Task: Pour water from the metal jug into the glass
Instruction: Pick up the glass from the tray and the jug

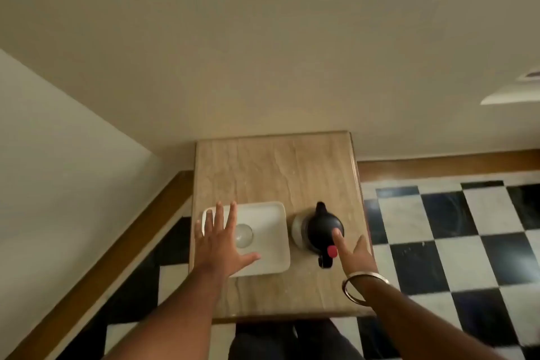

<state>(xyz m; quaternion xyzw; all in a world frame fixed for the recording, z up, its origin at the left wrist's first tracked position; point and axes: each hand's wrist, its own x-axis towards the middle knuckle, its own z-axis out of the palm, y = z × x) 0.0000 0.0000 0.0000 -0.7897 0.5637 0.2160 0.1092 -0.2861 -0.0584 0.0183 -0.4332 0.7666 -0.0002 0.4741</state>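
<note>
A metal jug with a black lid, black spout and red thumb button stands on the right side of a small marble table. To its left a clear glass stands on a white square tray. My left hand hovers over the tray's left part with fingers spread, partly covering the glass. My right hand reaches at the jug from the near right, a finger lying on the black lid beside the red button; it holds nothing. A metal bangle circles that wrist.
The table stands against a beige wall. Black and white checkered floor tiles lie to the right and left. My dark-clothed legs show below the table's near edge. A wooden skirting runs along the walls.
</note>
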